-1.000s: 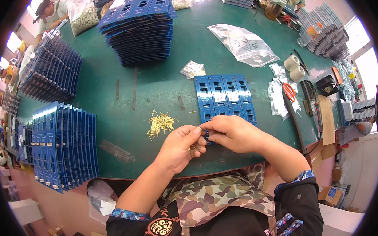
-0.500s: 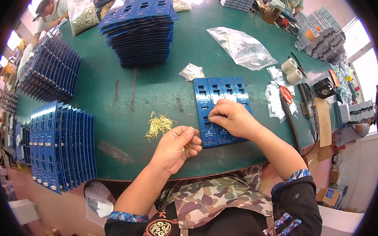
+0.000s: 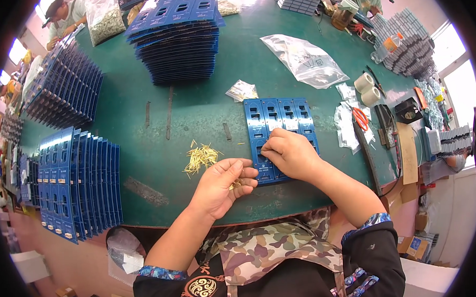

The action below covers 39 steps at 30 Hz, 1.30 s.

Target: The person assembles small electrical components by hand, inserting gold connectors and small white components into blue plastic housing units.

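Observation:
A blue circuit board panel (image 3: 271,105) with rows of rectangular cutouts lies flat on the green table in front of me. My right hand (image 3: 290,154) is over its lower half, thumb and forefinger pinched close to the board's surface; whatever is between the fingertips is too small to make out. Beside the panel's lower left edge, my left hand (image 3: 226,183) curls palm up around several thin brass-coloured pins (image 3: 234,185). A loose heap of the same pins (image 3: 201,157) sits on the table just beyond my left hand.
Tall stacks of blue boards (image 3: 178,50) stand at the far left, more boards (image 3: 80,184) at the near left. A clear plastic bag (image 3: 304,60) and a small bag (image 3: 241,90) lie beyond the panel. Orange-handled scissors (image 3: 360,119) and tape rolls (image 3: 367,88) are right. Two people work across the table.
My right hand has shifted slightly down and left over the panel, still pinched. My left hand has edged a little to the right.

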Motion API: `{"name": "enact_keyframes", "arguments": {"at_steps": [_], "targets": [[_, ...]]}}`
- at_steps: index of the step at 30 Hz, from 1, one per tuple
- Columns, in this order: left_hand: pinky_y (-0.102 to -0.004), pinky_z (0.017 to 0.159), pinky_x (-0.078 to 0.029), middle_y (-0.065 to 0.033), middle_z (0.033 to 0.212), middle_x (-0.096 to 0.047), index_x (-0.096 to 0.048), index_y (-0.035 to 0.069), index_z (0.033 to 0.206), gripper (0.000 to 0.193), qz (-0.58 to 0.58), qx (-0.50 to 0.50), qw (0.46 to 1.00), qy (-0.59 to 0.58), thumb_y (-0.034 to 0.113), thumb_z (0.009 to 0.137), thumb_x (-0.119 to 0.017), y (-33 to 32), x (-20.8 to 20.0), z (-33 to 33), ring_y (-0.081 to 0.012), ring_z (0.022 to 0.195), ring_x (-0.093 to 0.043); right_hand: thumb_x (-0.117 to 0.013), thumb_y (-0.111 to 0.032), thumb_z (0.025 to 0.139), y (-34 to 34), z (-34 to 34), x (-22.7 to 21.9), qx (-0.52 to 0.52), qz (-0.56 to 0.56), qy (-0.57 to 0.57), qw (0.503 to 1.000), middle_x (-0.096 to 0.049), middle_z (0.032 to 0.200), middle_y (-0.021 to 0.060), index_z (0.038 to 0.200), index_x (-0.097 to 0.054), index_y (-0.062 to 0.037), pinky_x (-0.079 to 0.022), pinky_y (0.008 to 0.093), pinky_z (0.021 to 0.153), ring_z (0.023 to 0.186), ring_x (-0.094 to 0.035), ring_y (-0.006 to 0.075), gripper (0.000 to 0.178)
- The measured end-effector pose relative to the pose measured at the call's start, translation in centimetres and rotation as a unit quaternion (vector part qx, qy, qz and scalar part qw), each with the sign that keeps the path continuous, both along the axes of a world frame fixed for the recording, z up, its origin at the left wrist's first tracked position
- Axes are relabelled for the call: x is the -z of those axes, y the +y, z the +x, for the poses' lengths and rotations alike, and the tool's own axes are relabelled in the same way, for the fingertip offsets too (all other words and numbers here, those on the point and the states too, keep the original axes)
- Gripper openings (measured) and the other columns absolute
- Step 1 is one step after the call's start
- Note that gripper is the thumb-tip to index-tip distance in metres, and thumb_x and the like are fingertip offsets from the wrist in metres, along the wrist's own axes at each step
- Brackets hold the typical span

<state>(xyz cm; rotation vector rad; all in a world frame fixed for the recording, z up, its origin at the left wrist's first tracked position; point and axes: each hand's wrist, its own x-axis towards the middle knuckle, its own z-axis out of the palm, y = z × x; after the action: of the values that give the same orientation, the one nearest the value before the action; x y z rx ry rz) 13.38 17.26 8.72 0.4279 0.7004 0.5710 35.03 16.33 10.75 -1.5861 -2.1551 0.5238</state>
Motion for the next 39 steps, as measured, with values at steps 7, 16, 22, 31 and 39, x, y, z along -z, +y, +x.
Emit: {"name": "enact_keyframes", "arguments": {"at_steps": [7, 16, 22, 31, 39], "targets": [[-0.0249, 0.063, -0.055, -0.0092, 0.088, -0.067, -0.059, 0.002, 0.104, 0.020, -0.006, -0.008, 1.000, -0.009, 0.019, 0.096, -0.054, 0.0, 0.4, -0.2, -0.0177, 0.075, -0.066, -0.064, -0.015, 0.080, -0.5, -0.1, -0.6, -0.001, 0.045, -0.032, 0.998, -0.058, 0.084, 0.0080, 0.090, -0.068, -0.0079, -0.050, 0.0390, 0.066, 0.078, -0.062, 0.0283, 0.013], [-0.0252, 0.064, -0.056, -0.0097, 0.088, -0.067, -0.060, 0.002, 0.104, 0.020, -0.006, -0.006, 1.000, -0.022, 0.019, 0.095, -0.056, 0.0, 0.3, -0.1, -0.0184, 0.077, -0.067, -0.066, -0.009, 0.078, -1.6, 0.2, -0.7, -0.049, 0.089, -0.090, 0.991, -0.059, 0.085, 0.0070, 0.097, -0.068, -0.0086, -0.050, 0.0360, 0.063, 0.075, -0.062, 0.0255, 0.019], [-0.0283, 0.069, -0.058, -0.0113, 0.092, -0.067, -0.059, 0.001, 0.103, 0.020, -0.017, -0.015, 0.999, -0.035, 0.019, 0.095, -0.055, -0.1, 0.5, -0.3, -0.0212, 0.081, -0.068, -0.067, -0.014, 0.078, -1.7, -0.6, -2.1, -0.035, 0.079, 0.005, 0.996, -0.058, 0.085, 0.0070, 0.093, -0.067, -0.0068, -0.051, 0.0368, 0.064, 0.077, -0.061, 0.0263, 0.018], [-0.0282, 0.070, -0.056, -0.0094, 0.092, -0.066, -0.060, 0.004, 0.100, 0.029, -0.002, -0.006, 1.000, -0.027, 0.031, 0.099, -0.048, -0.4, 0.4, 0.4, -0.0186, 0.079, -0.066, -0.068, -0.016, 0.077, -0.7, -2.9, -3.0, -0.111, 0.100, 0.048, 0.988, -0.058, 0.086, 0.0079, 0.080, -0.064, -0.0061, -0.050, 0.0367, 0.065, 0.080, -0.060, 0.0267, 0.011], [-0.0300, 0.076, -0.056, -0.0124, 0.096, -0.066, -0.059, 0.002, 0.104, 0.029, -0.005, 0.018, 0.999, -0.043, 0.028, 0.099, -0.046, -0.5, -0.1, 0.6, -0.0203, 0.087, -0.066, -0.064, -0.013, 0.080, -0.3, -2.3, -1.6, -0.052, 0.051, 0.095, 0.993, -0.058, 0.083, 0.0108, 0.082, -0.061, -0.0040, -0.049, 0.0404, 0.067, 0.078, -0.060, 0.0310, 0.009]]}}
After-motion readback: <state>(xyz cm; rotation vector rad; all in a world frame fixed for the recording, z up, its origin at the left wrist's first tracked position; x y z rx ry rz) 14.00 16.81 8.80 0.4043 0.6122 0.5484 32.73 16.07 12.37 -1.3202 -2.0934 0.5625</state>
